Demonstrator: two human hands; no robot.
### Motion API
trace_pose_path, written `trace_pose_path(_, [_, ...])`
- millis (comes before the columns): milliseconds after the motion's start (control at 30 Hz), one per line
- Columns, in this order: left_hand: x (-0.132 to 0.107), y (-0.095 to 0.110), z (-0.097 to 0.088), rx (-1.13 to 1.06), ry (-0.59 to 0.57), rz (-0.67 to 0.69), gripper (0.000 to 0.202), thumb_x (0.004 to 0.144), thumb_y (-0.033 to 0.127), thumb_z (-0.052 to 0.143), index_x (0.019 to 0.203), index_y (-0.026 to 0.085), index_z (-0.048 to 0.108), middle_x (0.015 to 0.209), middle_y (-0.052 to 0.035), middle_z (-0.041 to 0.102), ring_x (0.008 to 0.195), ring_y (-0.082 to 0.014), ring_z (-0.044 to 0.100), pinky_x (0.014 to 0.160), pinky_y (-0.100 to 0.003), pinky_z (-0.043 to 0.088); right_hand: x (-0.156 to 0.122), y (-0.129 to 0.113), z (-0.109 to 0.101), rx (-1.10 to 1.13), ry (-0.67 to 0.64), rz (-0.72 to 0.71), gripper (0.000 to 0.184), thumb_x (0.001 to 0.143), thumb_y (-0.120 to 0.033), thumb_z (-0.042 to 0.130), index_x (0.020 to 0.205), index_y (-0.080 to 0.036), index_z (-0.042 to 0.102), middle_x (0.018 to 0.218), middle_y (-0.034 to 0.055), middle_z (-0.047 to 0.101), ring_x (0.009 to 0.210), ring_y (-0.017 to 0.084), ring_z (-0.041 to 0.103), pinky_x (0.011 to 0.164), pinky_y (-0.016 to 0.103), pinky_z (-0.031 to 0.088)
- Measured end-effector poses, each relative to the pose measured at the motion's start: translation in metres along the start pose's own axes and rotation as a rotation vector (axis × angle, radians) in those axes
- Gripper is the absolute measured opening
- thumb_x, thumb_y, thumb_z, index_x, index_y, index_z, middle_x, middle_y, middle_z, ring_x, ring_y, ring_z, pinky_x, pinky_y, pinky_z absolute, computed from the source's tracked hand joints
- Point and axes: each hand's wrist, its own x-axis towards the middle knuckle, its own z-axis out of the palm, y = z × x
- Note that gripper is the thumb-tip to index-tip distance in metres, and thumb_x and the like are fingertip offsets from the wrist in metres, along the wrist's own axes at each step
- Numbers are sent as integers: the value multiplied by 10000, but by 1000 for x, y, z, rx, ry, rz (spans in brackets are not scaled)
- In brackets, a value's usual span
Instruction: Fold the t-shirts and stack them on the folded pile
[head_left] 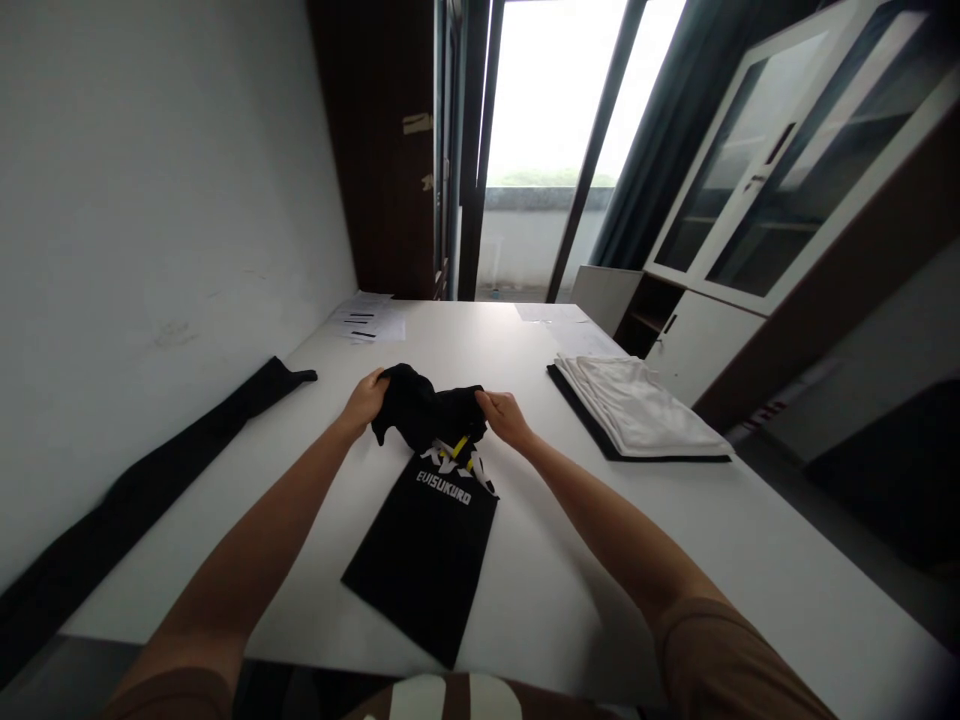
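A black printed T-shirt (pixel 431 560) with white lettering and a white and yellow graphic lies partly on the white table in front of me. Its far part is lifted and bunched between my two hands. My left hand (pixel 367 399) is closed on the upper left of the cloth, and my right hand (pixel 504 414) pinches the upper right. The near part of the shirt rests flat, narrow as if folded in, its lower corner close to the table's near edge. Folds hide the sleeves and collar.
On the right side of the table (pixel 622 560) sits a stack of folded white cloth (pixel 637 400) over a black one (pixel 600 435). Black cloth (pixel 172 460) stretches along the left edge by the wall. Papers (pixel 367 318) lie at the far end.
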Motion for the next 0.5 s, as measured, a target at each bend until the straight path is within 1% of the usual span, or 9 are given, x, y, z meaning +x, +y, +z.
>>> trace_pose_path(67, [-3, 0, 0, -13, -48, -39, 218, 853, 379, 643, 921, 181, 703, 802, -16, 680, 756, -188, 612, 695, -262, 465, 2, 5, 1, 116, 120, 90, 580, 935, -678, 475, 586, -214, 481, 570, 12, 513, 568, 156, 494, 531, 287, 410])
trace_pose_path(133, [-3, -3, -2, -23, -62, -74, 260, 840, 400, 657, 959, 176, 711, 811, -24, 693, 762, -198, 627, 703, -273, 482, 8, 11, 1, 352, 288, 218, 535, 895, -702, 531, 678, -213, 544, 628, 29, 570, 618, 182, 558, 550, 303, 483])
trace_pose_path(200, [-1, -9, -10, -20, -40, -107, 319, 828, 430, 657, 1000, 167, 716, 816, -35, 705, 769, -212, 644, 711, -290, 505, 17, 17, -2, 627, 441, 377, 483, 883, -691, 565, 785, -218, 570, 673, 29, 603, 623, 182, 589, 544, 303, 529])
trace_pose_path(267, [5, -17, -23, 52, 33, -109, 367, 831, 465, 626, 1004, 155, 719, 817, -48, 716, 781, -230, 664, 726, -320, 534, 28, 24, -13, 814, 583, 517, 408, 904, -630, 582, 831, -230, 554, 676, 0, 604, 603, 156, 592, 523, 269, 539])
trace_pose_path(333, [13, -24, -41, 177, 150, -76, 374, 832, 474, 589, 965, 151, 722, 819, -58, 721, 805, -246, 677, 756, -350, 554, 40, 29, -32, 915, 693, 599, 326, 940, -533, 585, 824, -233, 530, 642, -42, 572, 576, 127, 578, 510, 226, 531])
trace_pose_path(367, [18, -25, -51, 240, 214, -53, 360, 829, 465, 576, 939, 155, 720, 822, -60, 719, 823, -250, 678, 777, -358, 558, 47, 31, -44, 958, 734, 612, 295, 957, -486, 578, 819, -231, 524, 631, -55, 560, 569, 116, 573, 511, 211, 528])
trace_pose_path(433, [28, -21, -72, 327, 329, -8, 321, 827, 429, 545, 908, 164, 708, 839, -59, 711, 871, -251, 670, 825, -359, 552, 60, 29, -71, 1045, 779, 587, 262, 980, -429, 557, 822, -222, 530, 644, -60, 571, 587, 112, 592, 536, 207, 541])
trace_pose_path(500, [39, -9, -93, 406, 427, 52, 314, 846, 391, 484, 914, 162, 689, 848, -53, 693, 890, -236, 655, 847, -350, 542, 70, 20, -99, 1100, 791, 516, 258, 990, -430, 538, 850, -214, 556, 708, -42, 621, 662, 126, 640, 592, 231, 572])
